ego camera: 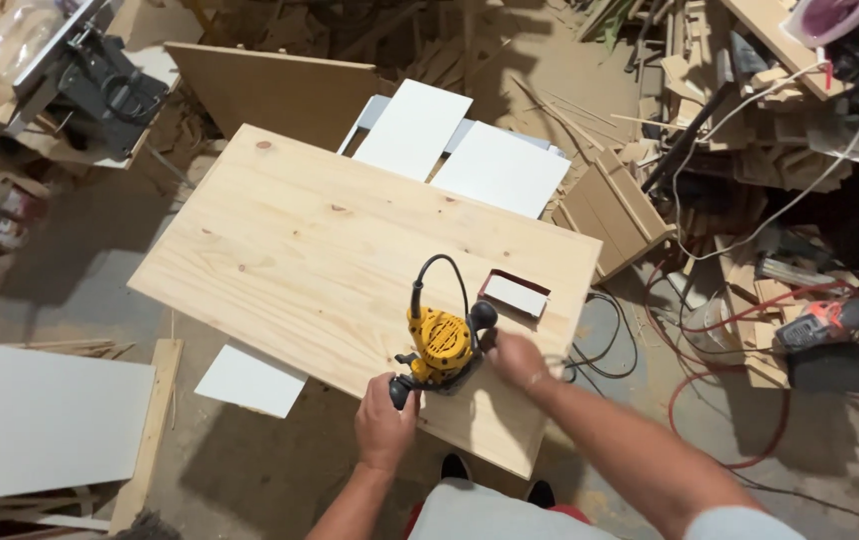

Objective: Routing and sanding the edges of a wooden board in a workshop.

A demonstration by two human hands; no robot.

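The fingers of the left hand (384, 425) are wrapped tight around the near black knob of a yellow router (442, 345), and the fingers of the right hand (517, 358) seem to be curled over the opposite side of the tool, though that hand is blurred and I cannot tell how firmly they close or quite what part they hold. A grip on both sides suits a machine that tends to twist, since it lets the person keep the base flat and steer it. The router stands upright on the pale pine board (350, 260), close to the edge nearest the person and just beside a rectangular cut-out (517, 294) through which a white sheet below shows. Its black cord (442, 265) loops up and back over the body, which keeps it off the wood ahead of the base. The board serves as the work surface, lying well above the dusty floor (80, 280) on supports I cannot see. White panels (455, 145) lie beyond its far edge, offcuts are heaped to the right, and a red power tool (822, 322) rests among cables there.
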